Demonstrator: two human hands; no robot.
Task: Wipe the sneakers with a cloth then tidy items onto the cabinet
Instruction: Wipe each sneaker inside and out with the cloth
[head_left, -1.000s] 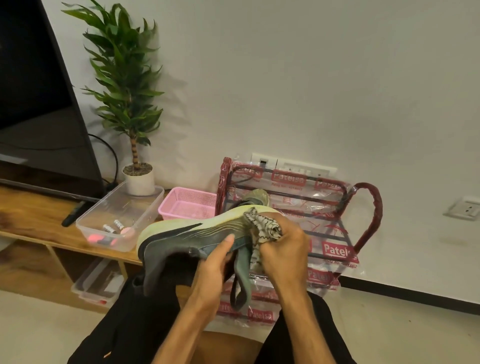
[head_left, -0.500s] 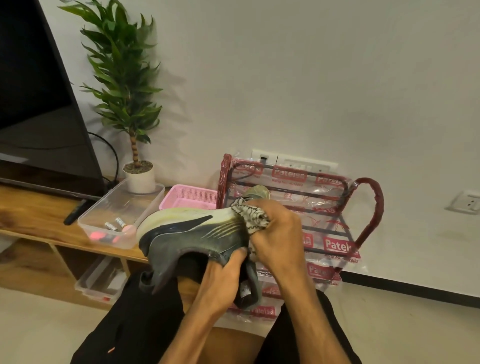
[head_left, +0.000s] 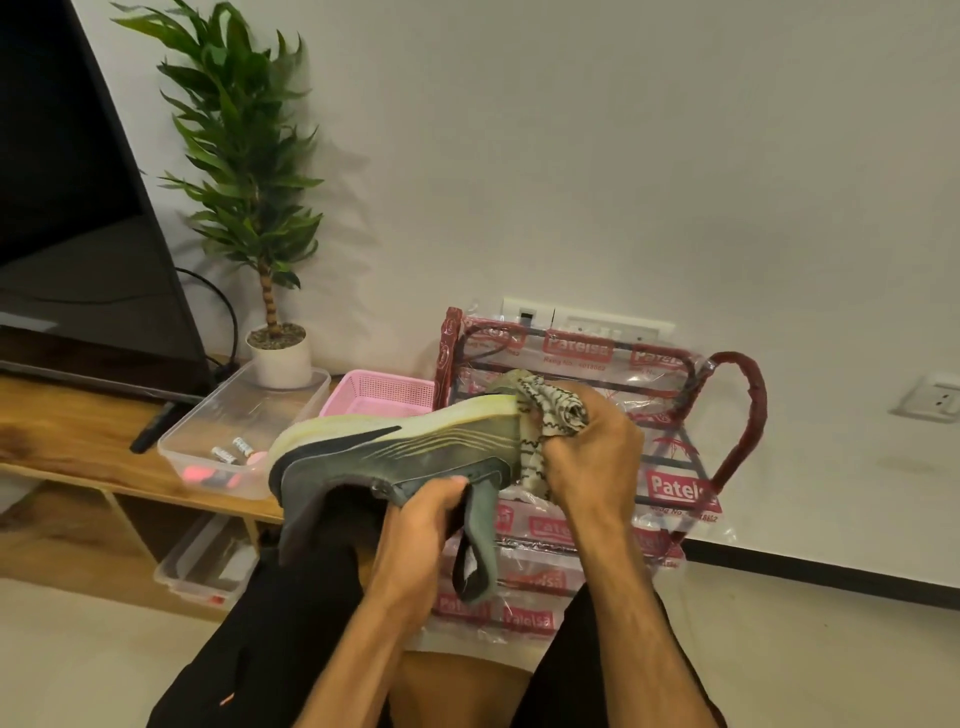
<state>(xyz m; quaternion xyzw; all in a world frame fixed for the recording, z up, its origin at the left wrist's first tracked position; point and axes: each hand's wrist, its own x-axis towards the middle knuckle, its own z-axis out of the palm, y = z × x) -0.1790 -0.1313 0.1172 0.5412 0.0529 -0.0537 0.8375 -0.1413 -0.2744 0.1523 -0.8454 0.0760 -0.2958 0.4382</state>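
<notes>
Entry, head view.

1. Sneaker (head_left: 395, 457): grey-green upper, pale yellow sole. We find it held in the air above the lap, just off the bench's (head_left: 67, 436) front right corner. It lies lengthwise left to right with the sole turned up. A grey flap hangs down from it.

2. Left hand (head_left: 415, 530): fingers and thumb are curled round the sneaker's lower edge, gripping it from beneath.

3. Cloth (head_left: 550, 415): white with dark zigzag lines, bunched. It is pressed against the sneaker's right end.

4. Right hand (head_left: 592, 457): clenched round the cloth, knuckles toward us.

5. Bench: wooden, along the wall at left, with an open shelf below.

6. TV (head_left: 78, 234): dark screen, on the bench's left part.

7. Remote (head_left: 150, 434): black, on the bench just beside the tub's left end.

8. Tub (head_left: 228, 400): clear plastic, near the bench's front edge. We note batteries (head_left: 231, 451) and a pink item in it.

9. Plant (head_left: 244, 156): green, in a white pot (head_left: 280, 361) at the bench's back edge, touching the tub's far end.

10. Basket (head_left: 379, 392): pink, at the bench's right end, partly behind the sneaker.

11. Rack (head_left: 727, 415): dark red frame wrapped in printed plastic, on the floor beyond the bench's right end, behind both hands.

12. Box (head_left: 202, 561): clear, on the floor under the bench. We cannot tell its contents.
</notes>
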